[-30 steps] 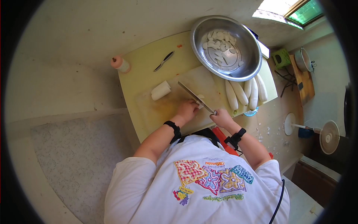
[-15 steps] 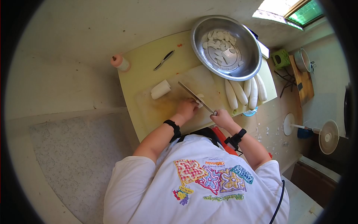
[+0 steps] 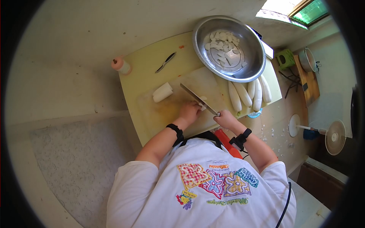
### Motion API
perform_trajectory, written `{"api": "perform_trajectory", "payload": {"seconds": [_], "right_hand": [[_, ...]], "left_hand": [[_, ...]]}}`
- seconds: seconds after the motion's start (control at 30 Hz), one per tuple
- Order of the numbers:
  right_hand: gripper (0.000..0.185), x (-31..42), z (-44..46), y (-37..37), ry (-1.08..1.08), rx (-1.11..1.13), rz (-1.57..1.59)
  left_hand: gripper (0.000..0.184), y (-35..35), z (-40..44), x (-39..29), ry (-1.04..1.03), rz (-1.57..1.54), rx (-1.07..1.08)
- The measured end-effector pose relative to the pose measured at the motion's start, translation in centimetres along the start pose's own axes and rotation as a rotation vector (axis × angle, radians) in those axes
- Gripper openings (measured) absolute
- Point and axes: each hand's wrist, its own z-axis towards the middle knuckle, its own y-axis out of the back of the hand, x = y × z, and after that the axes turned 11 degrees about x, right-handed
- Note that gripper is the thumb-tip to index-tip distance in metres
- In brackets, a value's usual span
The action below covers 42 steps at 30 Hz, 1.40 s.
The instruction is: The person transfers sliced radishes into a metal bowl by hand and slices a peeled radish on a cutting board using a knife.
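Observation:
My right hand (image 3: 226, 118) is wrapped round the handle of a kitchen knife (image 3: 193, 94), its broad blade angled across the cutting board (image 3: 146, 108). On the blade's near side my left hand (image 3: 191, 111) has its fingers curled on a small white radish piece (image 3: 202, 108), mostly hidden by the fingers and blade. A cut slice (image 3: 203, 98) lies just beyond the blade. To the left, a thick peeled radish chunk (image 3: 162, 92) rests on the board. Several long peeled white radishes (image 3: 243, 94) lie side by side at the right.
A large steel basin (image 3: 249, 68) holding white slices (image 3: 224, 41) stands at the back right. A black-and-silver peeler (image 3: 165, 62) and a pink-capped bottle (image 3: 121, 65) are on the yellow table (image 3: 142, 57). A fan (image 3: 336, 137) stands on the floor at right.
The view has shifted slightly. Both hands and the knife stay in nearly the same place, with only a small movement of the blade beside the radish piece.

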Motion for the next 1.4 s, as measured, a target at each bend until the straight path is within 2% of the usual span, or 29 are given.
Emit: {"api": "perform_trajectory", "payload": {"seconds": [0.17, 0.23, 0.37, 0.73, 1.4], "right_hand": [[0.033, -1.2, 1.1, -0.6, 0.009, 0.005, -0.056], [0.032, -1.0, 1.3, -0.4, -0.084, 0.06, 0.091], [0.031, -2.9, 2.2, -1.1, -0.064, 0.023, 0.215], [0.03, -1.2, -0.1, -1.3, 0.069, -0.07, 0.005], [0.03, 0.0, -0.2, -1.5, -0.006, -0.035, 0.018]], "left_hand": [[0.015, -0.1, 0.0, -0.3, -0.004, -0.031, -0.048], [0.014, 0.2, 0.0, -0.3, -0.012, -0.031, -0.082], [0.013, 0.3, -0.1, -0.5, 0.046, -0.071, -0.035], [0.015, -0.3, 0.0, 0.0, 0.015, -0.021, -0.009], [0.015, 0.0, 0.0, -0.4, 0.044, -0.004, 0.014]]}}
